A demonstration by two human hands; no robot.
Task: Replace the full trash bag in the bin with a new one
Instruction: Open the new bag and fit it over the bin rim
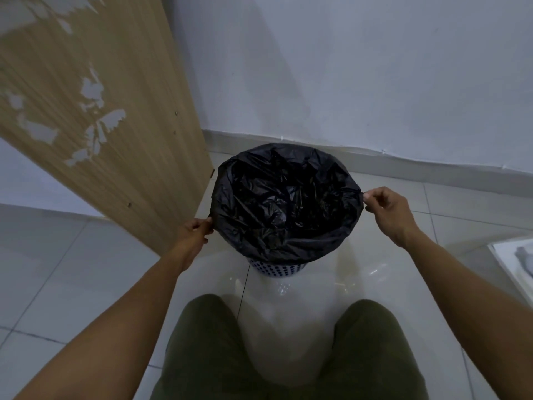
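Observation:
A black trash bag (285, 197) lines a round bin, its edge folded over the rim. Only the bin's (277, 269) lower wall shows, white with blue perforations. My left hand (193, 232) pinches the bag's edge at the bin's left side. On the right side my right hand (388, 213) pinches the bag's edge between thumb and fingers. Crumpled black plastic fills the inside of the bag, and what lies under it is hidden.
A wooden panel with peeling veneer (101, 116) leans close to the bin's left. A white wall (346, 67) and skirting run behind it. Glossy floor tiles (57, 269) surround the bin. A white object (516, 261) lies at the right edge. My knees (207, 342) are below.

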